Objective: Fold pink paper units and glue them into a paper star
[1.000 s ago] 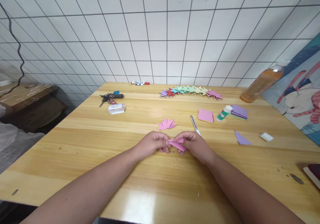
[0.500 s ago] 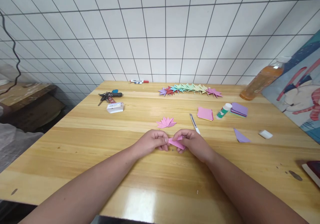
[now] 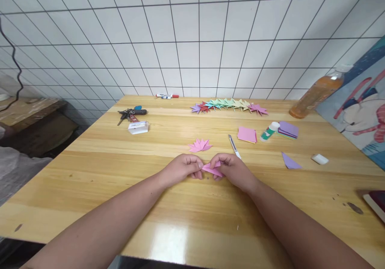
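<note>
Between both hands is a small folded piece of pink paper (image 3: 212, 169). My left hand (image 3: 184, 167) pinches its left tip between thumb and forefinger. My right hand (image 3: 231, 168) is closed on the wider right end, thumb on the near face and fingers partly hidden behind the paper. Just beyond the hands lies a pink folded-paper fan (image 3: 200, 145) with several pointed petals. A utility knife (image 3: 234, 146) lies slanted on the table, its near end close to my right hand.
On the wooden table (image 3: 144, 225), a row of coloured paper stars (image 3: 228, 105) lies by the tiled wall. To the right are pink sheets (image 3: 247, 134), a glue stick (image 3: 270, 132), purple sheets (image 3: 288, 129), a purple triangle (image 3: 290, 161), an eraser (image 3: 320, 159) and a bottle (image 3: 315, 94). Keys (image 3: 131, 113) lie left.
The view has shifted slightly. Both hands keep their hold on the pink paper, and its folded flaps look a little more spread at the right end.
</note>
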`<state>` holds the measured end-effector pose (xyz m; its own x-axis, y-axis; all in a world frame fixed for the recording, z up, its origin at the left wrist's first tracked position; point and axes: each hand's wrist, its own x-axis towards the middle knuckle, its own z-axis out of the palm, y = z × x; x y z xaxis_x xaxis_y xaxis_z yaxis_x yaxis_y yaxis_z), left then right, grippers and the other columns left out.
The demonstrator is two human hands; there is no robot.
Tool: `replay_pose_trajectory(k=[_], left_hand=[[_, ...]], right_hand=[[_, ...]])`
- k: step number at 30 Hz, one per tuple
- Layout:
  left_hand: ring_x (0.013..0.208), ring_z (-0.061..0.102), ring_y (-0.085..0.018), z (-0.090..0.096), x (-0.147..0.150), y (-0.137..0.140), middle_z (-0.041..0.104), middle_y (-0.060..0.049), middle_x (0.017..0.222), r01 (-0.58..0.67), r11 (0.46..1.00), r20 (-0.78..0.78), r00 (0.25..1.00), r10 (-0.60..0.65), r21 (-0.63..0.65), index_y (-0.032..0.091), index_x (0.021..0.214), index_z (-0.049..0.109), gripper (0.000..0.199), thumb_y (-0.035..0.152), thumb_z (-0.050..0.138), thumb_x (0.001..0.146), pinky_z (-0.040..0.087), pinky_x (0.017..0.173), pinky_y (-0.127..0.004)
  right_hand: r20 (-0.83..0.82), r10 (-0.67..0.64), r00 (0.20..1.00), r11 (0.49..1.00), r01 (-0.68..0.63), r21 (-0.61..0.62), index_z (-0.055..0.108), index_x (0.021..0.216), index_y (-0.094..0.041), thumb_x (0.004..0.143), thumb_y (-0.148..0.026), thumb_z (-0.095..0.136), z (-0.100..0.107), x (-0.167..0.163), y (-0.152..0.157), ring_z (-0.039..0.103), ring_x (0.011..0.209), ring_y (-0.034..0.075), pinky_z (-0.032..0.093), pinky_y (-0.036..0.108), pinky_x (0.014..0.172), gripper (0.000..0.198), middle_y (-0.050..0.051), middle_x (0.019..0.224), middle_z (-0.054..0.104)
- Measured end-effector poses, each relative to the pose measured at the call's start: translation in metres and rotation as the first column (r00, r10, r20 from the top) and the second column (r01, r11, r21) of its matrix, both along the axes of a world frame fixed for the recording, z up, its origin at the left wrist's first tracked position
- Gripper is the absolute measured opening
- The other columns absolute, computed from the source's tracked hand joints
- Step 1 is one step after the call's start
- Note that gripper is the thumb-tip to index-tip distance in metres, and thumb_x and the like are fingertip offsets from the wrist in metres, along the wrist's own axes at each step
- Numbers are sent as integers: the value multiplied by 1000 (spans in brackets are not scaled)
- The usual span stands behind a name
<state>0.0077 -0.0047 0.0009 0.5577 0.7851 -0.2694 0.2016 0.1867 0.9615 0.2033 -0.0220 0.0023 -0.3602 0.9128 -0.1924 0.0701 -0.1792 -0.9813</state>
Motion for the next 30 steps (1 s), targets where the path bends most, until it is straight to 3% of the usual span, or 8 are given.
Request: replay_pose_trajectory(k=[8,13,16,21,30], left_hand=[[55,56,-10,1,2,1,63,-2,58,-9,1000,-24,1000,9,1,13,72,61,22,34,58,76,41,56,-20],[56,58,-12,0,0,1,65,-4,60,-15,999,29,999,16,-42,13,73,61,31,41,51,80,41,55,-21],[57,57,-11,2,1,-1,65,-4,61,6,1000,-10,1000,-6,-4,12,72,61,35,45,50,81,41,56,-21],[57,55,-10,4,3,-1,64,-2,62,36,999,-91,995,-33,30,13,73,61,25,37,57,77,40,57,-20],[52,53,-10,-1,4,-3,62,-1,59,8,992,-150,989,11,125,14,69,60,22,34,55,77,39,53,-20]], right_hand=[[33,31,999,999,-32,33,61,70,-18,69,-14,49,-5,2,2,57,56,10,50,24,56,13,-3,61,57],[73,55,996,997,-59,53,59,70,-18,70,-13,46,-4,3,1,57,56,9,47,21,54,14,-3,62,58],[71,53,996,996,-58,63,59,68,-18,69,-13,46,-4,3,1,57,56,9,47,21,54,14,-3,62,57],[53,39,998,997,-42,59,59,68,-17,66,-11,45,-5,3,2,57,57,10,49,23,56,15,-2,64,58],[31,23,999,995,-26,99,59,73,-18,66,-14,46,-5,7,4,58,63,12,46,23,59,15,0,70,62]])
